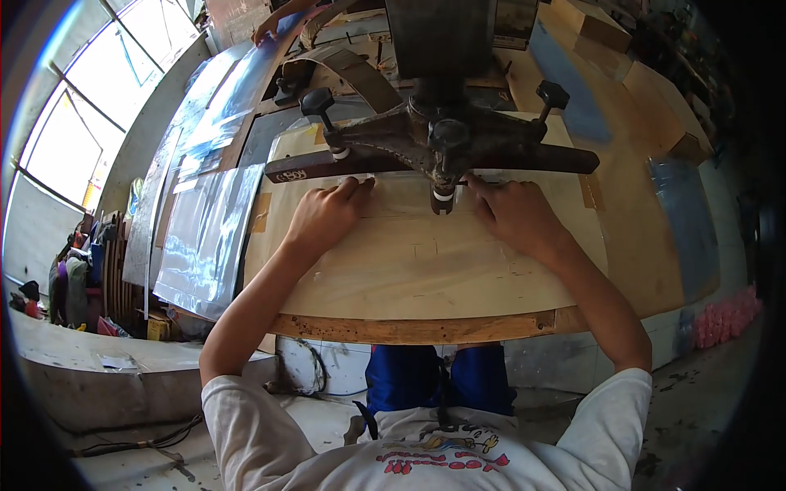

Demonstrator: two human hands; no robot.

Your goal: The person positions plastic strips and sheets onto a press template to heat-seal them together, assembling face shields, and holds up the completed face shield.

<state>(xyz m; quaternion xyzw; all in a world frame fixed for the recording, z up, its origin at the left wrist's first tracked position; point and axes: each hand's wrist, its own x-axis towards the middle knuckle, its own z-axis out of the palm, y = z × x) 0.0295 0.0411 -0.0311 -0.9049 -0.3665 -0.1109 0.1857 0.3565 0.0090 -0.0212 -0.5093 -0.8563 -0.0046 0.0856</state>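
Evidently, both bare hands work at the near side of a dark metal bar [524, 155], part of the press above the counter [426, 330]. The left hand [321, 219] and right hand [521, 214] reach in from either side, backs upward and well apart, probably so that whatever lies at the bar stays flat and even. Their fingers are bent and lowered to the pale board [393, 274], which lies flat on the counter, under and on the near side of the bar. Something thin and clear seems to lie by the fingertips, but I cannot tell whether the fingers are closed on it or only press down. Brown tape [261, 213] at the board's left side likely keeps it from sliding.

A forked piece with a white collar [443, 195] hangs between the hands, and the black knobs [317, 102] presumably adjust the bar. Clear plastic sheets [201, 245] lie to the left, perhaps for easy reach; blue film [688, 221] is at the right. Another person's hand [266, 29] is at far left.

Pale marks on the bar's left end look like characters, too unclear to read. Pinkish-red lettering on the shirt [426, 458] ends in exclamation marks; its words are uncertain.
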